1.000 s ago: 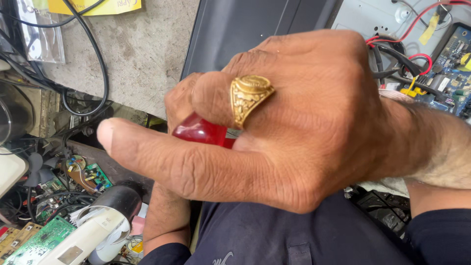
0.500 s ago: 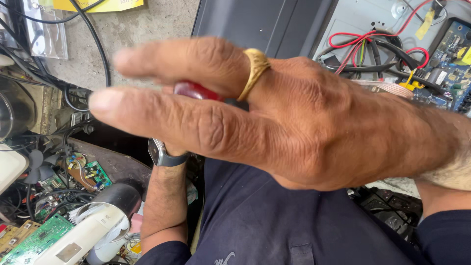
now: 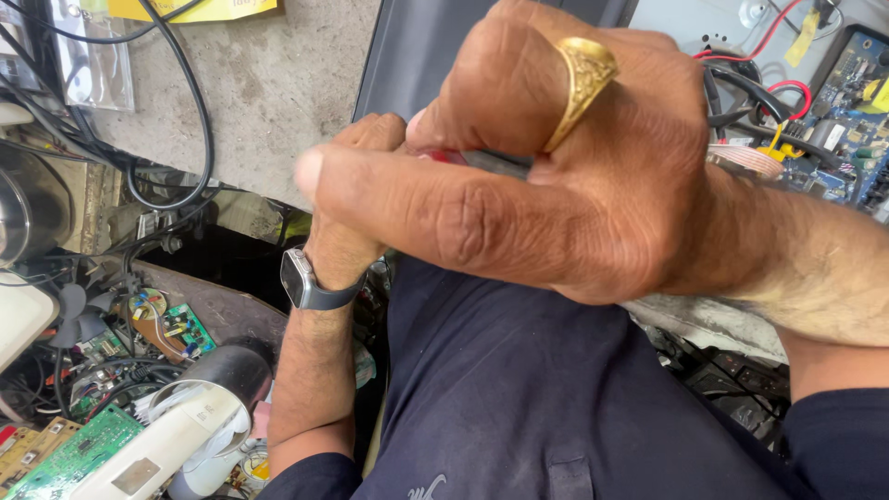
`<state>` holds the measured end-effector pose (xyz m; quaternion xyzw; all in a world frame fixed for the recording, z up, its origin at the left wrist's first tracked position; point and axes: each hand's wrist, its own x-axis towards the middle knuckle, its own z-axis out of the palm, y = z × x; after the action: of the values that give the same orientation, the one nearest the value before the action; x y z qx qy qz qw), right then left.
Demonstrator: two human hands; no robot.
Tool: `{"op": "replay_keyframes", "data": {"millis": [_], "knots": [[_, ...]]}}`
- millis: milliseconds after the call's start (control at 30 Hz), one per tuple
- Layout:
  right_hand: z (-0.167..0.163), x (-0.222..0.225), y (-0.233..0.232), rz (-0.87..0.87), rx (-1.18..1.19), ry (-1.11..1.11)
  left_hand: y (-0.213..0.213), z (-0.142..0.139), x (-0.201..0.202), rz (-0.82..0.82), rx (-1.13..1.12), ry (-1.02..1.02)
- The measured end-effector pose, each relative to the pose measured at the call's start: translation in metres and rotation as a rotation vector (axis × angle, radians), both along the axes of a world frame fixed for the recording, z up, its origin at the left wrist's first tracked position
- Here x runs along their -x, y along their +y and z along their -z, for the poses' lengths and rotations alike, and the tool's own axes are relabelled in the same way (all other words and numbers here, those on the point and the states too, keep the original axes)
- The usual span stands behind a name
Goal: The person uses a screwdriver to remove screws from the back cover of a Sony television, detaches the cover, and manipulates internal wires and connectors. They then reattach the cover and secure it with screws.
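My right hand fills the middle of the view, a gold ring on one finger. It is closed around a red-handled tool, of which only a sliver of red and a grey stretch show between thumb and fingers. My left hand comes up from below with a dark smartwatch on its wrist. Its fingers are curled against the tool's left end, touching my right fingertips. The rest of the tool is hidden.
A dark flat panel lies beyond the hands beside a concrete slab. A blue circuit board with red wires sits top right. Black cables, green boards and a white cylindrical device clutter the left. My dark blue shirt is below.
My right hand has rolled over the tool, hiding most of the red handle. My left hand has risen into view and closed against the tool's end.
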<state>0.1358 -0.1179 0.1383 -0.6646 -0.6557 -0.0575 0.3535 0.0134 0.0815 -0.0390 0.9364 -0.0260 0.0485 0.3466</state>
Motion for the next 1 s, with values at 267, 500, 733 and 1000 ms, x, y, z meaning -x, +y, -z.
{"op": "replay_keyframes", "data": {"millis": [267, 500, 733, 1000], "knots": [[0.005, 0.007, -0.001, -0.001, 0.017, 0.074, -0.005, -0.031, -0.003, 0.040, 0.145, -0.188], [-0.005, 0.004, 0.003, -0.058, 0.009, 0.101, -0.007, -0.027, 0.002, -0.013, 0.209, -0.225], [-0.010, -0.003, -0.007, -0.087, 0.072, 0.308, -0.006, -0.021, -0.004, -0.004, 0.207, -0.245], [-0.029, -0.009, 0.030, -0.459, 0.093, 0.530, -0.005, -0.027, 0.015, -0.125, 0.321, -0.287]]}}
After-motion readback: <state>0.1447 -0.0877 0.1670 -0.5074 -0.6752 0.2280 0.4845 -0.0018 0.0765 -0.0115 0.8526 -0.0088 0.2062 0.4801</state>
